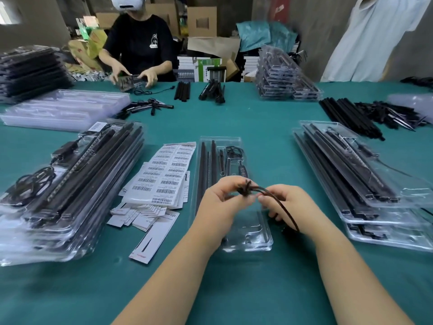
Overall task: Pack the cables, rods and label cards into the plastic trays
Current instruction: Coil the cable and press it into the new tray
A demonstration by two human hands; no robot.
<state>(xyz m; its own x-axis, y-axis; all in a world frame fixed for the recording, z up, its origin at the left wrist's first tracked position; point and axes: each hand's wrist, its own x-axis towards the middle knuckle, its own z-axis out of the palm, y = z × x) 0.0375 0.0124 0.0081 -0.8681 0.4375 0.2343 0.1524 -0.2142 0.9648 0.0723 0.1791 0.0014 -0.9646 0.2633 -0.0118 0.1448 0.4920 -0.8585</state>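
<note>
A clear plastic tray [257, 240] lies in front of me on the green table, with black rods [206, 160] and a coiled cable with a controller [241, 171] in its far half. Above its near half, my left hand [222, 202] and my right hand [288, 202] both pinch a black cable [278, 201] with a splayed connector end [244, 187]. The cable trails down to the right past my right wrist. Barcode label sheets [164, 174] and small label cards [140, 216] lie left of the tray.
Filled trays are stacked at left [70, 184] and right [365, 179]. Empty trays [65, 109] sit far left. Loose rods [346, 116] and cables [386, 113] lie far right. A person [140, 48] works across the table.
</note>
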